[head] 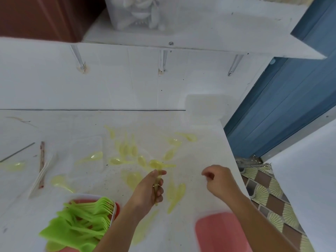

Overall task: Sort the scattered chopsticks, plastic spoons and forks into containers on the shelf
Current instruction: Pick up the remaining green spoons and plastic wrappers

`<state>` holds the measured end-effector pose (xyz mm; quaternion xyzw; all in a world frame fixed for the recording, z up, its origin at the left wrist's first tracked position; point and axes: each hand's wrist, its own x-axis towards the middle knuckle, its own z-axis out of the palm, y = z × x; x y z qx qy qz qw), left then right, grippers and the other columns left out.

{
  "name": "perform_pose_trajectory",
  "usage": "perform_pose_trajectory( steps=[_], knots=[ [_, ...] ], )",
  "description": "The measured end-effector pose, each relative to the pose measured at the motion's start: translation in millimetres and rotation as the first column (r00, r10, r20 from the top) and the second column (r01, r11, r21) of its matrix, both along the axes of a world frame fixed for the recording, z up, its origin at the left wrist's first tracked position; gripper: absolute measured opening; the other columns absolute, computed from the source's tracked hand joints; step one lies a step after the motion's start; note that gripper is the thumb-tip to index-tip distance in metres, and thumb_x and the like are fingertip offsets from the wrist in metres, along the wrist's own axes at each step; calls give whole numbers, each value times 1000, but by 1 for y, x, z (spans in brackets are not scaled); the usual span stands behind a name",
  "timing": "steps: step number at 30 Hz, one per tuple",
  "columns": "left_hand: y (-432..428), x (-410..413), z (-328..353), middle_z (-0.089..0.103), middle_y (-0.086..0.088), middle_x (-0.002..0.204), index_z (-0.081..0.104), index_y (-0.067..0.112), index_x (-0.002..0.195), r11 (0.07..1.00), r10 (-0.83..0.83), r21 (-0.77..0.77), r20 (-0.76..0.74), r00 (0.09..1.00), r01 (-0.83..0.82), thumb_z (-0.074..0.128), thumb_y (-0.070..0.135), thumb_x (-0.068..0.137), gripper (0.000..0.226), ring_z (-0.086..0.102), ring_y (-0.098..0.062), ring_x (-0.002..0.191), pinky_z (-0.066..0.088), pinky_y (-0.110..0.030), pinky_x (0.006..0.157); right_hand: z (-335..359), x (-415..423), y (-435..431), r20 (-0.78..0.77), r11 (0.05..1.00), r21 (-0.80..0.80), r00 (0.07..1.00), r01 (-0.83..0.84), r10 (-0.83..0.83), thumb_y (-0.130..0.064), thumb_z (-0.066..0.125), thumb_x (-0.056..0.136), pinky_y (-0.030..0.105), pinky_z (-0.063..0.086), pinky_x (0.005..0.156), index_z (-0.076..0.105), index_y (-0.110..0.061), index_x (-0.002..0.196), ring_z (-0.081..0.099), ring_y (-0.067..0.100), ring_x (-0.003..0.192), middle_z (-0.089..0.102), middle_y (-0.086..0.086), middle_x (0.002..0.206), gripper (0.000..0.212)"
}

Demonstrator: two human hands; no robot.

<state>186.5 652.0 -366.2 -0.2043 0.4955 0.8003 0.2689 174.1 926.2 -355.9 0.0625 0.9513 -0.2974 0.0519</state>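
spoon-gathering step: left hand (151,190) grips a yellow spoon (156,165) mid-frame; right hand (219,180) hovers loosely curled, empty. next, probably pinching up more scattered spoons (125,150).

No legible txt or labels.

L grip (151,189) clasps spoons (155,164); R grip (219,180) loose-curled, empty.
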Motion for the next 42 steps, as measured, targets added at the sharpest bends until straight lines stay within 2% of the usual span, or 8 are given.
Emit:
perform_pose_trajectory(
  steps=[7, 11, 17, 24, 29, 34, 37, 42],
  knots=[
    [0, -1, 2, 53, -9, 85, 63, 2, 124, 997, 29, 70, -73, 997, -24, 43, 32, 110, 39, 47, -20, 63, 35, -32, 52, -16, 9, 51, 269, 934, 287, 954, -212, 134, -1, 66, 80, 30, 50, 86, 75, -25, 121, 59, 20, 110, 57, -7, 122, 48],
    [2, -4, 8, 60, -15, 95, 60, -1, 125, 997, 17, 78, -122, 992, -7, 48, 32, 106, 39, 58, -27, 72, 45, -35, 58, -14, 9, 41, 105, 969, 222, 991, -111, 89, -7, 72, 87, 32, 52, 74, 75, -26, 81, 69, 18, 88, 65, -12, 91, 20],
    [17, -11, 20, 72, -13, 124, 59, 4, 129, 996, -52, 66, -175, 983, 64, 48, 27, 109, 32, 70, -29, 117, 54, -46, 100, 45, 3, -61, -211, 992, 22, 970, -121, 123, -38, 78, 88, 31, 50, 62, 70, -23, 77, 60, 10, 63, 66, -9, 74, 20],
    [25, -12, 27, 72, -21, 118, 63, 5, 129, 970, 97, 231, -67, 993, -79, 42, 26, 111, 35, 71, -29, 113, 55, -39, 99, 29, 20, -127, -124, 958, -78, 956, -278, 267, -32, 38, 90, 40, 56, 71, 72, -24, 98, 65, 16, 88, 66, -7, 103, 36],
    [5, -11, 22, 60, -12, 91, 66, 2, 116, 999, 48, -2, -139, 989, -49, 40, 16, 112, 30, 64, -25, 77, 54, -37, 65, 28, 19, -106, -44, 973, -154, 985, -172, 167, -12, 59, 89, 32, 54, 72, 79, -24, 96, 64, 9, 81, 67, -10, 89, 25],
    [-11, -17, 18, 51, -8, 84, 65, 1, 114, 998, 67, 1, -80, 995, -67, 47, 17, 110, 25, 45, -21, 61, 35, -31, 51, 13, 15, -88, 272, 944, 295, 960, -145, 62, -23, 58, 91, 31, 52, 78, 65, -22, 112, 67, 24, 101, 65, -2, 110, 22],
    [-14, -19, 17, 50, -8, 84, 66, 0, 117, 999, 41, 2, -79, 996, -40, 51, 19, 108, 25, 43, -20, 61, 32, -32, 51, 11, 13, -83, 223, 982, 175, 974, -77, 36, 1, 51, 76, 35, 61, 69, 70, -19, 80, 66, 15, 76, 67, -6, 83, 28],
    [-10, -9, 18, 62, -14, 93, 64, 0, 114, 988, -109, -128, -163, 981, 88, 43, 12, 111, 24, 58, -24, 70, 46, -33, 60, 36, 10, -93, -130, 967, 13, 959, -253, 252, -5, 58, 90, 36, 54, 69, 66, -19, 83, 59, 13, 76, 61, -10, 83, 18]
  ],
)
